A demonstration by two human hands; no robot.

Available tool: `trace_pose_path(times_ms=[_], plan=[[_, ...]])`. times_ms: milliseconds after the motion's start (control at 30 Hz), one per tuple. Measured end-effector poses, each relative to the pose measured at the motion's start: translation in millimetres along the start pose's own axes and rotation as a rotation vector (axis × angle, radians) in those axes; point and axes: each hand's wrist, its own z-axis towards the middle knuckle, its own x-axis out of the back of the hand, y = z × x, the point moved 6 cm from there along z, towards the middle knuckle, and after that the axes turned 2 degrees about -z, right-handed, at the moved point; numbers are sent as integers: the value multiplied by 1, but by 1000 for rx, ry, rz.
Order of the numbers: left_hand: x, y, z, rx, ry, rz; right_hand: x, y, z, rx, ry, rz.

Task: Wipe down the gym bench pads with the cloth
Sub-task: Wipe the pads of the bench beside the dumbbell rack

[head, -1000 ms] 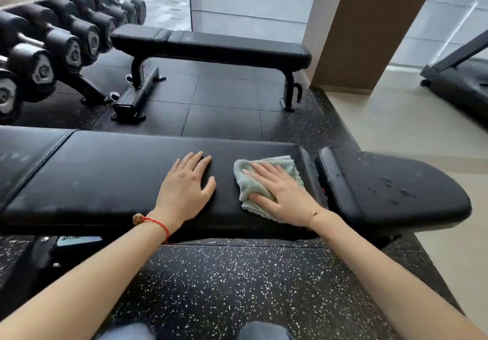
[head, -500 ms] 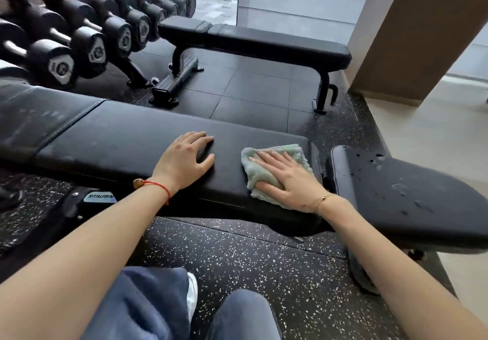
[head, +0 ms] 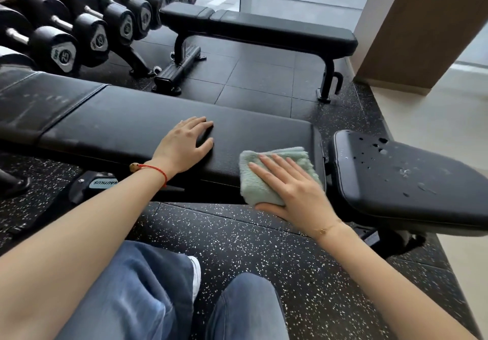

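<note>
A long black bench back pad [head: 126, 126] runs across the view in front of me. To its right lies the separate black seat pad [head: 401, 181], spotted with drops and smears. A folded pale green cloth [head: 264, 178] hangs over the back pad's near right edge. My right hand [head: 293, 189] presses flat on the cloth, fingers spread, thumb under the pad's edge. My left hand [head: 184, 144] rests palm down on the back pad, left of the cloth, holding nothing.
A second black flat bench [head: 264, 29] stands behind on dark rubber tiles. A rack of black dumbbells [head: 79, 31] fills the far left. A brown pillar [head: 422, 28] rises at the right. My knees in jeans [head: 148, 295] are below, over speckled flooring.
My right hand has slid the cloth toward me, from the pad's top down over its near edge. The view has shifted right and down, showing my knees. My left hand stays put.
</note>
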Motion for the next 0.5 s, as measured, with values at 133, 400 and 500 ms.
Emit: trace_pose_path(times_ms=[133,400,500], plan=[[-2,1,1,19,4,-9,5,17,-11,-69,0,5],[-1,0,1,18,5,-25,-11,-22,37,4,-42,30],[1,1,0,39,-17,-35,4,8,-1,-33,-12,79]])
